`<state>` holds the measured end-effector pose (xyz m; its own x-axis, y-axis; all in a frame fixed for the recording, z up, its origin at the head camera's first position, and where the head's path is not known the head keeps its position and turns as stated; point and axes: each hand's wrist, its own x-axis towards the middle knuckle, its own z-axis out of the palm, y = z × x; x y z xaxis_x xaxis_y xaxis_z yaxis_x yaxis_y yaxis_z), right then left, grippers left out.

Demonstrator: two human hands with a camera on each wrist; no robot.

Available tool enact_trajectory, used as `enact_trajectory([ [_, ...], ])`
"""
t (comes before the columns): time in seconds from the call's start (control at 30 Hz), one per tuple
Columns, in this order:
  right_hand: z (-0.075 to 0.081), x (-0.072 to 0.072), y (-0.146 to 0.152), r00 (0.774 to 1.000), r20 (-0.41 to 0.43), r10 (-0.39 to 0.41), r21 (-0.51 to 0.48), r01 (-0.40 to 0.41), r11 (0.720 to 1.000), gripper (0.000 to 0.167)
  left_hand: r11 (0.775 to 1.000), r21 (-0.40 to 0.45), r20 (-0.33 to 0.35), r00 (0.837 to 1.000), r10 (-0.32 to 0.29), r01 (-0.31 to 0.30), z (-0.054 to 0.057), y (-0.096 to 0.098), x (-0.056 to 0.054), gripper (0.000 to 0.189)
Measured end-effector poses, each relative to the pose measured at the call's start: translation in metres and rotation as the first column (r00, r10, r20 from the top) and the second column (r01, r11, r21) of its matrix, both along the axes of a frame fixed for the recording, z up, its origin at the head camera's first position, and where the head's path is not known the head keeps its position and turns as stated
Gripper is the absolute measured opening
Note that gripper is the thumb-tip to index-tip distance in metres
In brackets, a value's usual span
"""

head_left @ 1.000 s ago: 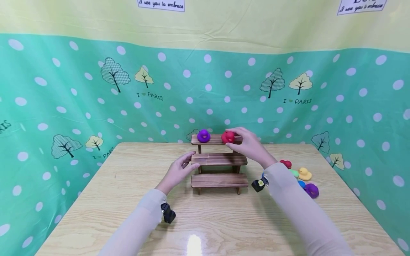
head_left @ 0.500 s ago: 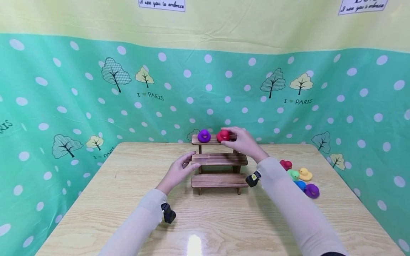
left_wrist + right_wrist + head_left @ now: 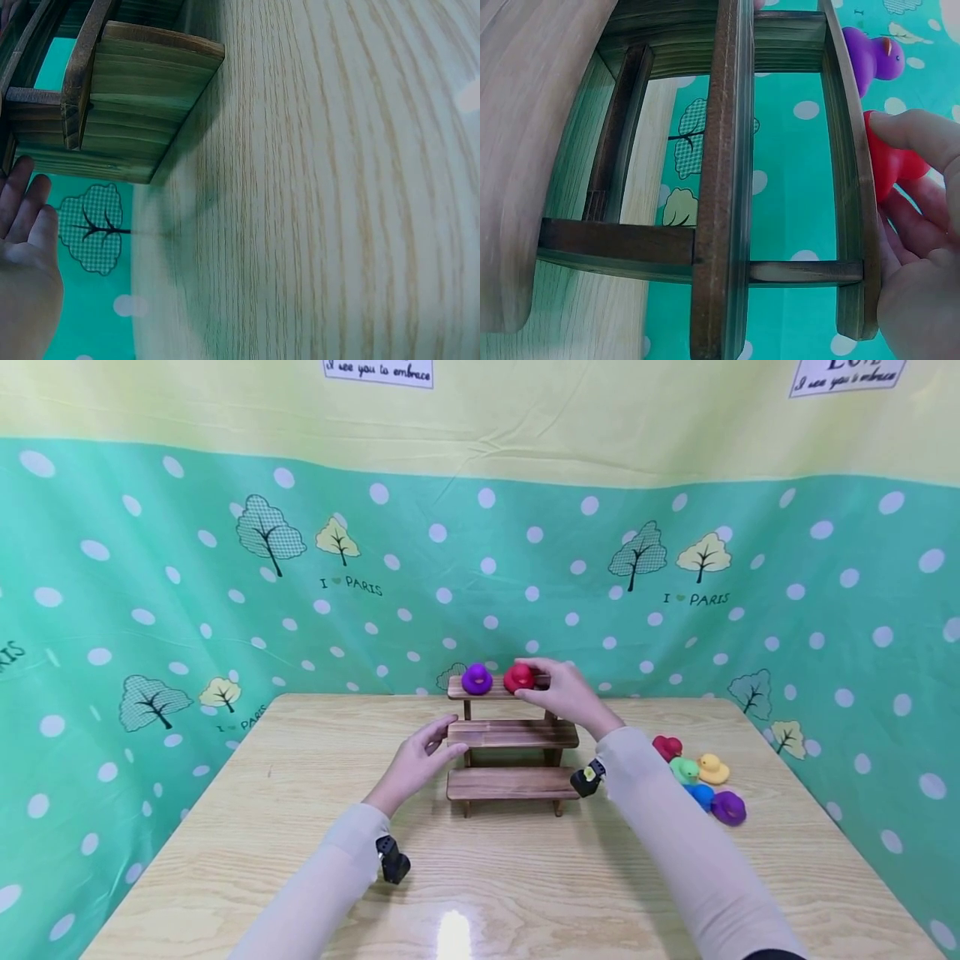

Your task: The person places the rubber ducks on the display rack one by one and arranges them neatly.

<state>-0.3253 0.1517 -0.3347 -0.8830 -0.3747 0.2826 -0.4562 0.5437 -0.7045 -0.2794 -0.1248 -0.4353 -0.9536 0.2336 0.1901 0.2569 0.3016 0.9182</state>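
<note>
A small three-tier wooden stand point(image 3: 513, 783) stands on the table. On its top tier a purple rubber duck point(image 3: 477, 679) sits at the left. To the right of it is a red rubber duck point(image 3: 519, 677), which my right hand point(image 3: 564, 693) pinches between thumb and fingers. In the right wrist view the thumb lies on the red duck point(image 3: 885, 161), with fingers behind it. My left hand point(image 3: 417, 763) is at the left end of the middle tier, fingers loosely extended. Whether it touches the wood cannot be made out; the left wrist view shows its fingers point(image 3: 28, 206) beside the stand.
Right of the stand, on the table point(image 3: 300, 860), lies a group of ducks: red point(image 3: 667, 747), green point(image 3: 683, 769), yellow point(image 3: 713, 769), blue point(image 3: 701, 796) and purple point(image 3: 728, 808). A green dotted curtain point(image 3: 525, 560) hangs behind the table and along its sides.
My right hand has moved left along the top tier with the red duck, bringing it closer to the purple one. The left hand has stayed in place.
</note>
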Motion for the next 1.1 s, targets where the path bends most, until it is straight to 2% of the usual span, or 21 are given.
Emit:
enact_trajectory([
  [0.4,-0.0018,-0.0012,-0.0007,1.0,0.003,-0.008,0.011,0.008,1.0,0.059,1.0,0.013,-0.007,1.0,-0.006,0.006,0.0026,0.0005,0.0016,0.065],
  [0.43,-0.0021,-0.0013,-0.0009,1.0,0.001,-0.009,0.013,0.009,1.0,0.059,1.0,0.008,-0.015,1.0,-0.006,0.006,-0.0014,-0.0004,-0.0011,0.066],
  [0.67,-0.0016,-0.0013,-0.001,1.0,-0.011,-0.022,0.026,0.022,0.999,0.059,1.0,0.003,-0.003,1.0,0.004,-0.004,-0.0007,0.0002,-0.0005,0.066],
  [1.1,-0.0008,0.0004,-0.0008,1.0,0.023,-0.019,0.006,0.019,1.0,0.065,1.0,-0.001,-0.004,1.0,0.005,-0.005,0.0001,0.0006,0.0002,0.067],
])
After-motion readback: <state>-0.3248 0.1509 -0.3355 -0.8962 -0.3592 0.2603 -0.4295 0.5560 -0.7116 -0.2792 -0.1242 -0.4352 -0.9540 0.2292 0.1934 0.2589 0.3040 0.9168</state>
